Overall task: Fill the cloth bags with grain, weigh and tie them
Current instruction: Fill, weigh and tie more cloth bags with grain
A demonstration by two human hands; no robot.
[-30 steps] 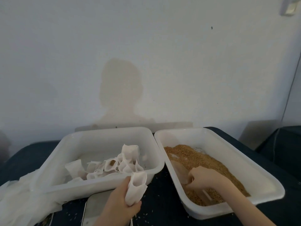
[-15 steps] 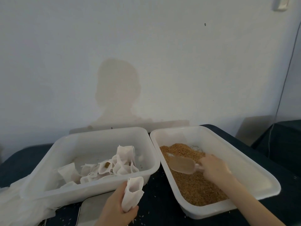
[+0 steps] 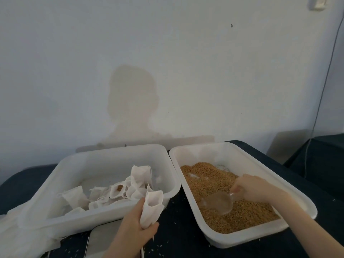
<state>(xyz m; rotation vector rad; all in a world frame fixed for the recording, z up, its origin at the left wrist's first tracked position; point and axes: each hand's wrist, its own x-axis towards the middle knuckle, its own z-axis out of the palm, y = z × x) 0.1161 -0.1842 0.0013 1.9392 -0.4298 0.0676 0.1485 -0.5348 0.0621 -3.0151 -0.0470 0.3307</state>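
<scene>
The filling step is in hand, judging by how things lie. Low in the frame, just left of centre, the left hand (image 3: 133,223) grips a small white cloth bag (image 3: 151,207) by its lower half, fingers curled round it, so that the bag stands upright with its mouth gaping upward, just in front of the near right corner of the left tray (image 3: 104,151). That tray, in the lower left of the frame, holds a loose heap of other cloth bags (image 3: 119,189), one of them showing a little brown grain inside. In the lower right, the right hand (image 3: 256,186) is closed on the handle of a clear plastic scoop (image 3: 217,202), whose bowl lies low on the brown grain (image 3: 214,180) filling the right tray (image 3: 238,148); whether the scoop already carries a load I cannot tell, since the plastic is see-through and blurred. Below the left hand, at the bottom edge, a flat pale slab, probably the scale (image 3: 104,237), lies on the dark cloth (image 3: 182,229), which is speckled with stray grains. The next move, as I judge it, calls for lifting a level scoopful, carrying it leftward over the tray rim and tipping it into the narrow bag mouth, which the left hand must keep wide and steady, since the opening looks smaller than the scoop and spilling is likely.
</scene>
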